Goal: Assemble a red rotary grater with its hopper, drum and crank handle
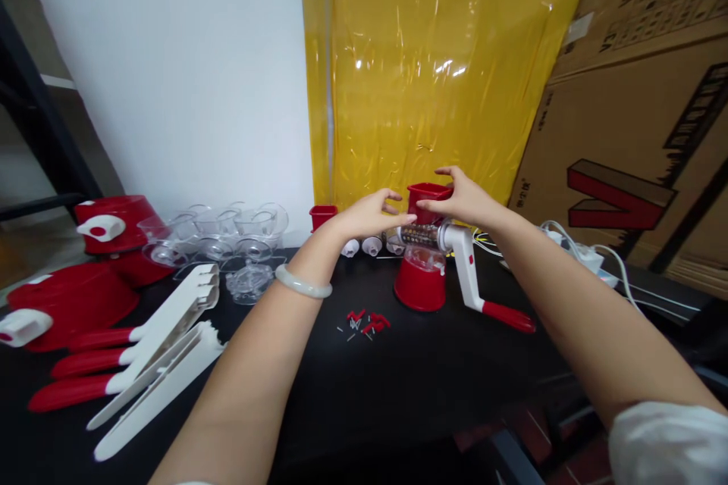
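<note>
A red and white rotary grater (pixel 422 273) stands on the black table (pixel 398 379), with a metal drum in its middle and a white crank with a red handle (pixel 489 303) hanging to the right. My right hand (pixel 463 201) grips the red hopper (pixel 425 201) on top of the grater, fingers curled over its rim. My left hand (pixel 372 214) is at the hopper's left side, fingers bent and touching the drum area. A pale bangle (pixel 302 284) sits on my left wrist.
Small red and grey parts (pixel 364 322) lie in front of the grater. White cranks with red handles (pixel 142 348), clear plastic pieces (pixel 221 239) and red bases (pixel 68 303) fill the left side. A spare red hopper (pixel 322 216), a power strip (pixel 580 254) and cardboard boxes (pixel 637 136) are behind.
</note>
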### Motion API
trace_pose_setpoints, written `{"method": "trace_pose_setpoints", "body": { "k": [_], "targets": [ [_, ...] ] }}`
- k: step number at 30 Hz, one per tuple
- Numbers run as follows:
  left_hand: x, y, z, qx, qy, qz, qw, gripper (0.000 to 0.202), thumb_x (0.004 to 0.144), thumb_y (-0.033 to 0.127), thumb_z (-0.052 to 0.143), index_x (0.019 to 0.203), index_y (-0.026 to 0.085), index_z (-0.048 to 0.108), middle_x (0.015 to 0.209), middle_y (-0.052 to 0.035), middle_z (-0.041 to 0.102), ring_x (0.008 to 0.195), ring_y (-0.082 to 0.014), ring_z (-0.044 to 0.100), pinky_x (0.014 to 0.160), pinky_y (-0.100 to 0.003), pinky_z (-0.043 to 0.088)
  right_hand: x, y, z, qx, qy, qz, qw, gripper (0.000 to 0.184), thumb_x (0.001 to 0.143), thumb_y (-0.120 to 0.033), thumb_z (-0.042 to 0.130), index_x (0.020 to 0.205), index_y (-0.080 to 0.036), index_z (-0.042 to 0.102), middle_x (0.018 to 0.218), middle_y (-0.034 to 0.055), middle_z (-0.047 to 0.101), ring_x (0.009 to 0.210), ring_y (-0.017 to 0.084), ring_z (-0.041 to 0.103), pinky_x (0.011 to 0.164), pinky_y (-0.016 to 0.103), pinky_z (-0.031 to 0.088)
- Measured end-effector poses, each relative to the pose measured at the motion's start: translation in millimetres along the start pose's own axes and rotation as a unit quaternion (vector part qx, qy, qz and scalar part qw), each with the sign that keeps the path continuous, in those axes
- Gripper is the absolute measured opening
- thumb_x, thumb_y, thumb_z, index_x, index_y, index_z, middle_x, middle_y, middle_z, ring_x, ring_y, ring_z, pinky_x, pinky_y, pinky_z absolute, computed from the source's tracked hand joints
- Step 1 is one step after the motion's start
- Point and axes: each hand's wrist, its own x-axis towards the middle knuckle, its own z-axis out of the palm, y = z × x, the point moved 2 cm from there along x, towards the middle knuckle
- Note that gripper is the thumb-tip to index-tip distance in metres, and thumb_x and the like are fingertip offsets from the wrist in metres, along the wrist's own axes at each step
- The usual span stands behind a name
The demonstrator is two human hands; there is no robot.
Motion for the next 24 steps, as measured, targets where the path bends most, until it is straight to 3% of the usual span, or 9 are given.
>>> {"method": "trace_pose_setpoints", "body": {
  "k": [14,21,24],
  "targets": [
    [-8,6,-8.1,0.021,0.009,-0.01,1.0,0.077,0.073,0.063,0.068,0.131,0.015,0.051,0.11,-0.0162,0.07,0.093,-0.027,0.067,0.081,-0.039,0.049,5,11,-12,0.0,0.004,0.01,1.0,0.107,0.057,-0.055,0.081,0.145,-0.016,0.034,0.115,0.0177,0.066,0.099,0.031,0.067,0.087,0.049,0.055],
    [-11,12,-12.2,0.025,0.006,-0.016,1.0,0.078,0.074,0.064,0.066,0.133,0.017,0.05,0.103,-0.0134,0.071,0.082,-0.0244,0.066,0.073,-0.036,0.047,23,20,-38,0.045,0.036,0.036,0.998,0.105,0.057,-0.049,0.083,0.144,-0.017,0.035,0.122,0.0201,0.061,0.093,0.032,0.067,0.071,0.047,0.06],
    [-12,11,-12.8,0.027,0.01,-0.018,0.999,0.079,0.073,0.065,0.066,0.134,0.017,0.049,0.099,-0.0114,0.071,0.077,-0.0226,0.066,0.071,-0.035,0.047,37,21,-55,0.047,0.084,0.052,0.994,0.102,0.057,-0.046,0.084,0.143,-0.017,0.035,0.125,0.0215,0.059,0.092,0.031,0.068,0.068,0.045,0.06]
  ]
}}
